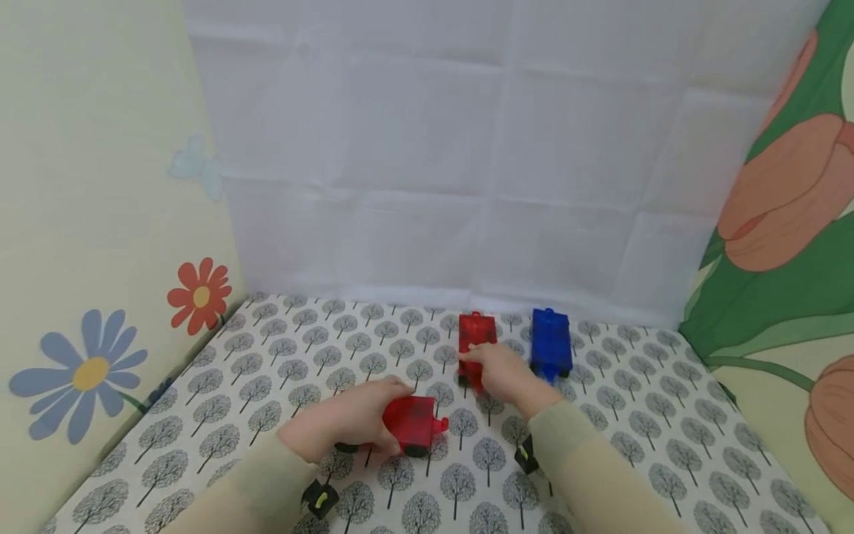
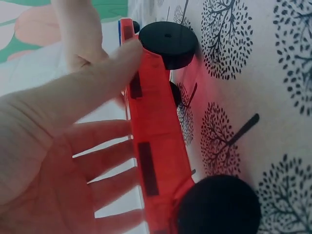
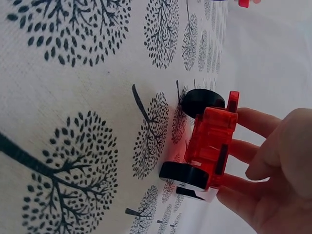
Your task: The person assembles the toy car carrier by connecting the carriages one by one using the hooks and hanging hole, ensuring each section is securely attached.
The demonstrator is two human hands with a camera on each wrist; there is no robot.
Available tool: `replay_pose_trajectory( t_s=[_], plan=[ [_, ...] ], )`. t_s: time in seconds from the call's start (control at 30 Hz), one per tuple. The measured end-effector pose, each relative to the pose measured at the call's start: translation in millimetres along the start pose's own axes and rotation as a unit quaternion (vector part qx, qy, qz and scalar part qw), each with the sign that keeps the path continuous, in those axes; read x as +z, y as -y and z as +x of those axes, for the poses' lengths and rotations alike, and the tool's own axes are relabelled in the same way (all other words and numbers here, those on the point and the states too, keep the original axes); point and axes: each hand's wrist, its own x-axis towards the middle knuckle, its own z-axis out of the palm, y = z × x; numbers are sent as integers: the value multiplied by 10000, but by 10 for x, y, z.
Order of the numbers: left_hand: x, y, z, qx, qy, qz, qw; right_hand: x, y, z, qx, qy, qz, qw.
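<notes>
In the head view my left hand [image 1: 356, 411] holds a red toy wagon [image 1: 412, 421] with a small hook at its right end. The left wrist view shows my thumb [image 2: 105, 78] on its near side, the fingers behind it, and black wheels [image 2: 168, 45] beside the cloth. My right hand [image 1: 503, 371] reaches over a second red toy wagon [image 1: 477, 330] farther back. In the right wrist view these fingers [image 3: 256, 122] lie along the far upper edge of that wagon [image 3: 210, 141], while the thumb stands off its near side.
A blue toy wagon [image 1: 550, 341] stands to the right of the second red one. The tree-patterned cloth [image 1: 287, 371] covers the table. Behind rises a white sheet [image 1: 400, 148]; flower-printed panels [image 1: 113, 245] flank both sides.
</notes>
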Motion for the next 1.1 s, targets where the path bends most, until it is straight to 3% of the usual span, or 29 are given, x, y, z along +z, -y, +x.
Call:
replay_pose_trajectory(
  t_s=[0.27, 0.43, 0.57, 0.8, 0.97, 1.1],
  plan=[
    [65, -29, 68, -61, -27, -34, 10000, -92, 18, -33, 20, 124, -480, 9988],
    [80, -48, 75, -122, -48, -15, 9999, -91, 41, 40, 198, -691, -603, 9956],
    [72, -64, 59, -176, -36, -21, 9998, -59, 66, 119, 814, -1093, -165, 9905],
    [46, -74, 47, -228, -26, 226, 9995, 30, 109, 245, 1870, -918, 534, 9766],
    [26, -74, 37, -240, -77, 284, 9993, 97, 123, 285, 2230, -978, 1150, 9631],
    [21, -58, 29, -247, -140, 296, 9992, 124, 128, 312, 2249, -1117, 1446, 9571]
  ],
)
